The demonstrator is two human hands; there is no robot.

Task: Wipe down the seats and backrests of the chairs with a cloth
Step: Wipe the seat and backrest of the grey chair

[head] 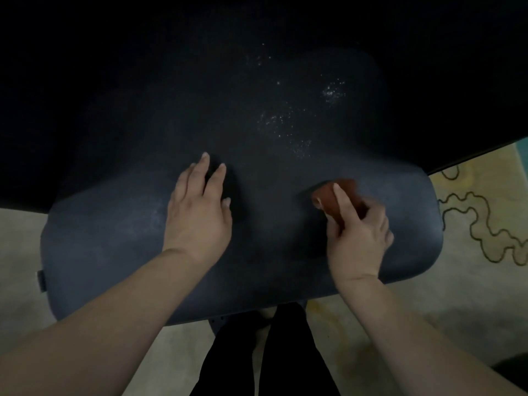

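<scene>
Right hand (358, 230): gripped red cloth (335, 197) on chair seat (114, 238).
Left hand (198, 208): flat, released.
Remaining: white specks (285, 127), probably unwiped.

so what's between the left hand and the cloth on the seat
In the head view, only bare dark seat separates the left hand from the red cloth the right hand grips.

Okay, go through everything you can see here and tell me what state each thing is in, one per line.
Chair seat: dark, with whitish specks on its far middle part, not yet wiped off.
Cloth: reddish, bunched up, pressed onto the seat.
Right hand: grips the cloth, blurred.
Left hand: rests flat on the seat, fingers straight, holds nothing.
Rug: lies flat under the chair.
</scene>
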